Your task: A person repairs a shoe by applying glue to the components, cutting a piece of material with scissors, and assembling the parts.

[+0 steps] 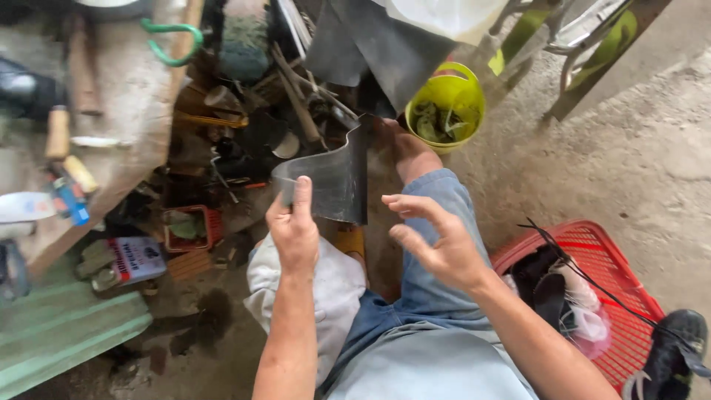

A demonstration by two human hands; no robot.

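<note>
My left hand (293,226) grips the near corner of a curved dark rubber sheet (333,176), thumb on top, holding it up over my lap. The sheet bends upward towards the far side. To the right of the sheet hovers my right hand (437,237), fingers spread and holding nothing, just above my knee in blue jeans (437,200). A white cloth (326,285) lies on my left thigh under the left hand.
A yellow-green bucket (448,100) with scraps stands beyond my foot. At right, a red plastic basket (592,255) holds cloth, black pieces and a cord. A black shoe (670,359) sits at the lower right. Tools clutter the wooden bench (126,111) and the floor at left.
</note>
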